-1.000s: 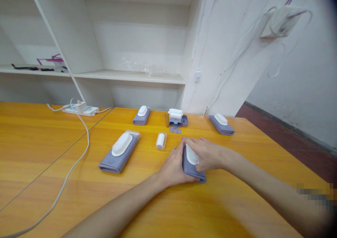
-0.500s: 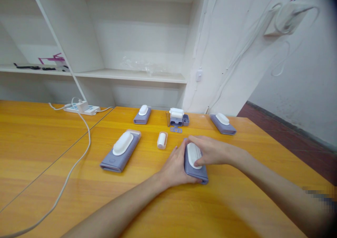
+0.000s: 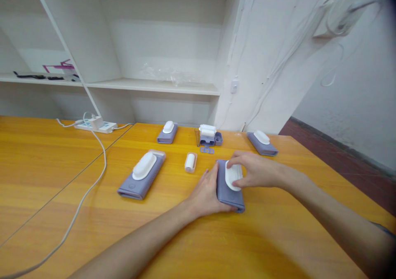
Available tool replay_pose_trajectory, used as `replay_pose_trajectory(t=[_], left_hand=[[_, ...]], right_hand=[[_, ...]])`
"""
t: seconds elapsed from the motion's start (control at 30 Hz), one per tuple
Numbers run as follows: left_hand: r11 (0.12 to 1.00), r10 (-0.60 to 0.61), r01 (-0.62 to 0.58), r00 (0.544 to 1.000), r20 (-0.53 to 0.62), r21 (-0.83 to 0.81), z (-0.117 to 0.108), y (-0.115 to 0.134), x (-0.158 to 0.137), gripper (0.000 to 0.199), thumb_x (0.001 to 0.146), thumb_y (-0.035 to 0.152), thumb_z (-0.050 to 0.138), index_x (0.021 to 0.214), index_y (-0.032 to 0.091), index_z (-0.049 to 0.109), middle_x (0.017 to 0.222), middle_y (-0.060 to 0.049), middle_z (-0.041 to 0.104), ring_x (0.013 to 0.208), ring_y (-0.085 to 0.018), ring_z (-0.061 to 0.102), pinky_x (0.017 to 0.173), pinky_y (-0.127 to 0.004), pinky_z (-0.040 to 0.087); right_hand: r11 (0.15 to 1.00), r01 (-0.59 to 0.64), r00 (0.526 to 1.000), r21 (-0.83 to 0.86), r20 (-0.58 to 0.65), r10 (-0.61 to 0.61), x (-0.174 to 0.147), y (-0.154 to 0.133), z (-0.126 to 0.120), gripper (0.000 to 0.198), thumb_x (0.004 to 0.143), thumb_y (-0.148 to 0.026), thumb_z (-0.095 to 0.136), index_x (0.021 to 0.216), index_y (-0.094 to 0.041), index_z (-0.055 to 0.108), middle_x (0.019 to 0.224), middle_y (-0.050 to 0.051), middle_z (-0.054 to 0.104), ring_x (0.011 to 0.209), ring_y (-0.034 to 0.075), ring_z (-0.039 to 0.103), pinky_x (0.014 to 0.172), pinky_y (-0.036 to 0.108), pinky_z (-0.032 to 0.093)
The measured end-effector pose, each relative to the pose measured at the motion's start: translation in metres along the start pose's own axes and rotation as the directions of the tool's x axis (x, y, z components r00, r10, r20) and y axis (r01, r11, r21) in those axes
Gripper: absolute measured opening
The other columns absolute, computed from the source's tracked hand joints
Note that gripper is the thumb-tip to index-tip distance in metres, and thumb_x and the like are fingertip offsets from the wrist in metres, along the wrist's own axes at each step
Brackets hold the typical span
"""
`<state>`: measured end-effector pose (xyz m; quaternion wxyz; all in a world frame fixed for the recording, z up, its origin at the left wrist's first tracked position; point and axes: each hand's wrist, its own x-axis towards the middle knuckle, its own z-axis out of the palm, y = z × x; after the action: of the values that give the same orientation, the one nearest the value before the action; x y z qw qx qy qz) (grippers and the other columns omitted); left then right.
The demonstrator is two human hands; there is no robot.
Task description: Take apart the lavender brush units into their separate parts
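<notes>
Purple case hides partly behind clasping left hand; right hand pinches white cover.

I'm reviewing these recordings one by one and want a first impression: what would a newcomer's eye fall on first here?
Probably the hands right of centre: the left hand holds a purple case on the orange-brown table, while the right hand grips a white oval piece over it. Next come three similar white-topped cases: one at left, one farther back, one at back right.
</notes>
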<state>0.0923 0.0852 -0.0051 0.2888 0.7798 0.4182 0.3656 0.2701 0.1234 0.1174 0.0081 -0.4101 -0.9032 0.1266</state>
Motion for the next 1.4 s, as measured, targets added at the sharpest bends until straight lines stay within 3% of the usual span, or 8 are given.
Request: replay_pose_trajectory(t=[0.23,0.4,0.67,0.93,1.07,1.17,1.3,1.4], left_hand=[[0.999,0.027,-0.027,1.0,-0.009,-0.039,-0.001,0.002,0.0,0.117,0.046,0.054,0.081,0.142,0.021,0.022,0.136,-0.015,0.043,0.118,-0.036,0.046,0.098,-0.051,0.037],[0.998,0.059,-0.059,0.998,-0.002,-0.026,0.001,-0.003,-0.001,0.125,0.048,0.056,0.079,0.146,0.019,0.011,0.141,-0.018,0.037,0.127,-0.038,0.038,0.103,-0.053,0.032],[0.993,0.105,-0.106,0.994,0.019,0.057,0.001,-0.006,-0.002,0.119,0.054,0.057,0.076,0.146,0.017,0.012,0.148,-0.017,0.028,0.134,-0.034,0.029,0.109,-0.051,0.027],[0.99,0.043,-0.054,0.995,0.086,0.132,-0.001,-0.005,-0.003,0.111,0.055,0.065,0.071,0.144,0.019,0.023,0.152,-0.017,0.018,0.138,-0.032,0.023,0.111,-0.052,0.023],[0.989,0.008,-0.025,0.993,0.114,0.146,-0.003,-0.002,-0.005,0.095,0.056,0.066,0.07,0.137,0.025,0.04,0.153,-0.014,0.015,0.138,-0.032,0.021,0.112,-0.051,0.021],[0.995,0.002,-0.011,0.996,0.092,0.098,-0.003,-0.002,-0.005,0.09,0.059,0.061,0.071,0.137,0.027,0.041,0.153,-0.013,0.016,0.138,-0.033,0.022,0.111,-0.052,0.022],[1.0,-0.03,0.03,0.999,0.012,-0.008,-0.002,-0.003,-0.005,0.082,0.066,0.055,0.07,0.137,0.028,0.041,0.152,-0.012,0.02,0.136,-0.03,0.029,0.11,-0.049,0.026],[0.996,-0.041,0.035,0.997,-0.064,-0.081,-0.002,-0.004,-0.003,0.076,0.07,0.049,0.069,0.137,0.026,0.042,0.15,-0.012,0.025,0.134,-0.028,0.033,0.11,-0.045,0.028]], right_hand=[[0.999,0.022,0.973,-0.037,-0.229,-0.03,-0.01,0.002,-0.03,0.045,0.071,-0.038,0.064,0.113,-0.022,0.062,0.109,0.006,0.061,0.1,0.024,0.057,0.089,0.036,0.044],[0.997,-0.029,0.956,-0.07,-0.295,0.007,-0.012,0.026,-0.03,0.05,0.072,-0.042,0.062,0.118,-0.022,0.058,0.118,0.006,0.059,0.107,0.025,0.055,0.092,0.038,0.044],[0.959,-0.28,0.945,-0.048,-0.191,0.266,-0.031,0.103,0.023,0.062,0.067,-0.041,0.063,0.122,-0.013,0.055,0.124,0.014,0.056,0.115,0.031,0.052,0.1,0.041,0.04],[0.953,-0.302,0.946,0.032,-0.118,0.303,-0.039,0.125,0.069,0.065,0.067,-0.035,0.063,0.126,-0.01,0.052,0.127,0.016,0.054,0.117,0.031,0.05,0.102,0.042,0.038],[0.953,-0.301,0.941,0.014,-0.16,0.3,-0.036,0.12,0.069,0.065,0.067,-0.04,0.066,0.125,-0.014,0.053,0.125,0.015,0.055,0.115,0.032,0.051,0.1,0.045,0.037],[0.968,-0.25,0.916,0.015,-0.32,0.241,-0.032,0.1,0.062,0.054,0.076,-0.046,0.06,0.12,-0.017,0.056,0.12,0.013,0.057,0.113,0.031,0.051,0.097,0.047,0.038],[0.967,-0.188,0.809,0.17,-0.532,0.251,-0.024,0.055,0.06,0.038,0.087,-0.044,0.048,0.111,-0.017,0.059,0.104,0.011,0.063,0.097,0.025,0.058,0.086,0.04,0.044],[0.904,-0.189,0.75,0.383,-0.537,0.385,-0.018,0.024,0.071,0.036,0.088,-0.047,0.046,0.106,-0.018,0.059,0.082,0.005,0.065,0.073,0.02,0.061,0.072,0.035,0.047]])
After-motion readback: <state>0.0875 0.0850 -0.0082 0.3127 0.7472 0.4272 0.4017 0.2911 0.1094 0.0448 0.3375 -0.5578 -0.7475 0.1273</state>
